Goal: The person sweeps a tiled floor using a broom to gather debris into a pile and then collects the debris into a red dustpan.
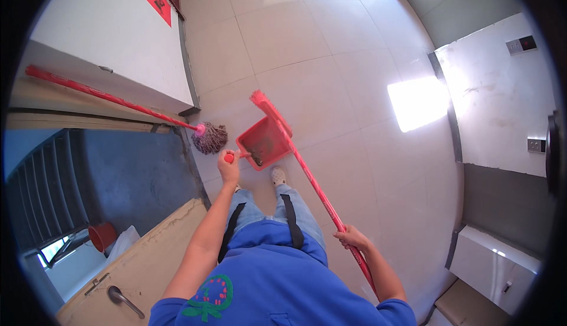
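My left hand [229, 166] is closed around the handle of a red dustpan [277, 148], which is in front of my feet. Dark debris [257, 157] lies in the pan, gathered mostly towards its handle side. My right hand [352, 238] grips the long red-patterned handle of a broom [316, 187], which slants from beside my body out to the pan. The red broom head [271, 111] is at the pan's far edge and hides part of it; whether its bristles touch the pan or the floor, I cannot tell.
A string mop [210, 139] leans at the left beside the open doorway, its red pole crossing the wall corner. Beyond the opened wooden door [146, 259] are stairs [48, 188] and a red bucket [102, 236]. A white cabinet [491, 268] stands at right on the tiled floor [310, 82].
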